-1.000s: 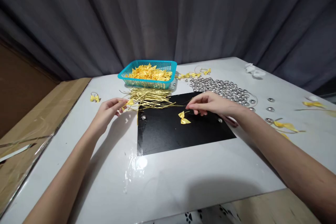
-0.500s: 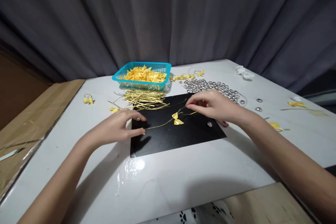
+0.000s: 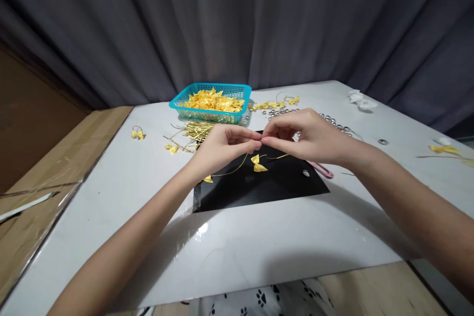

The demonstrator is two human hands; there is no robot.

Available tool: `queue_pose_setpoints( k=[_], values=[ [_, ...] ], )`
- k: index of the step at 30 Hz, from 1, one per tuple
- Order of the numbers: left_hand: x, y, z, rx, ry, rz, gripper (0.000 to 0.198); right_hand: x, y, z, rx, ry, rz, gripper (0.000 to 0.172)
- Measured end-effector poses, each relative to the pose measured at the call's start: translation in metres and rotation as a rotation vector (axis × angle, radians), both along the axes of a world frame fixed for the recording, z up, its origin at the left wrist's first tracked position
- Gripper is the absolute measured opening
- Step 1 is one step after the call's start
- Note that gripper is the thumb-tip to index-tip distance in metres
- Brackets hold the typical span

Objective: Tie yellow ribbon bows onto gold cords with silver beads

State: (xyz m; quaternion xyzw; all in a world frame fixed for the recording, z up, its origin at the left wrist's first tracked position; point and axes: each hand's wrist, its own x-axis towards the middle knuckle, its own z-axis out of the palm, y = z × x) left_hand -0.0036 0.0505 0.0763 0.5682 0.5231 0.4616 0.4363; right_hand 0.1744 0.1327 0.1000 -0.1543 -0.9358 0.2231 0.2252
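Observation:
My left hand and my right hand meet at their fingertips above the black mat. Both are closed in a pinch on a thin gold wire, whose end is hidden between the fingers. From there the wire curves down to the left, where a yellow ribbon bow lies partly behind my left wrist. Another yellow bow rests on the mat below my fingertips, with a short piece of gold wire beside it. A silver bead sits near the mat's right side.
A blue basket of yellow bows stands at the back, with a pile of gold wires before it. Silver beads spread behind my right hand. A pink-handled tool pokes out beside the mat. Crumpled white tissue lies back right.
My left hand has moved right and up from the mat's left edge to meet my right fingertips, and its spread fingers have closed. The view has shifted slightly.

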Motion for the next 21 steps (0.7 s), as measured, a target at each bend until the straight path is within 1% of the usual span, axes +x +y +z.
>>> queue_pose_setpoints(
  k=[2,4,6,7,8,10,11,12,14,16,19,21],
  values=[
    [-0.002,-0.002,-0.002,-0.012,-0.044,-0.009,0.015,0.002,-0.002,0.000,-0.071,0.012,-0.036,0.017],
    [-0.004,-0.003,-0.003,-0.012,-0.083,-0.017,0.013,0.008,-0.002,-0.002,-0.133,0.017,-0.107,0.021],
    [-0.009,-0.005,-0.001,0.001,-0.114,-0.006,0.014,0.017,-0.001,-0.012,-0.153,-0.039,-0.202,0.027],
    [-0.011,-0.006,0.001,0.011,-0.130,0.011,0.016,0.023,0.000,-0.020,-0.129,-0.120,-0.262,0.028],
    [-0.014,-0.007,0.004,0.025,-0.145,0.035,0.017,0.029,0.000,-0.030,-0.056,-0.201,-0.311,0.028],
    [-0.019,-0.009,0.012,0.058,-0.169,0.081,0.020,0.042,0.001,-0.054,0.066,-0.368,-0.379,0.027],
    [-0.022,-0.009,0.017,0.080,-0.172,0.103,0.020,0.048,0.001,-0.066,0.085,-0.420,-0.388,0.026],
    [-0.024,-0.010,0.021,0.097,-0.165,0.121,0.020,0.053,0.000,-0.077,0.089,-0.438,-0.390,0.026],
    [-0.029,-0.012,0.029,0.133,-0.133,0.168,0.017,0.059,-0.001,-0.092,0.095,-0.366,-0.409,0.026],
    [-0.034,-0.015,0.036,0.161,-0.095,0.221,0.015,0.061,-0.002,-0.098,0.052,-0.313,-0.412,0.025],
    [-0.039,-0.018,0.041,0.176,-0.061,0.288,0.015,0.061,-0.001,-0.097,-0.052,-0.282,-0.406,0.024],
    [-0.041,-0.020,0.044,0.171,-0.062,0.310,0.016,0.063,0.001,-0.095,-0.108,-0.255,-0.392,0.023]
  ],
)
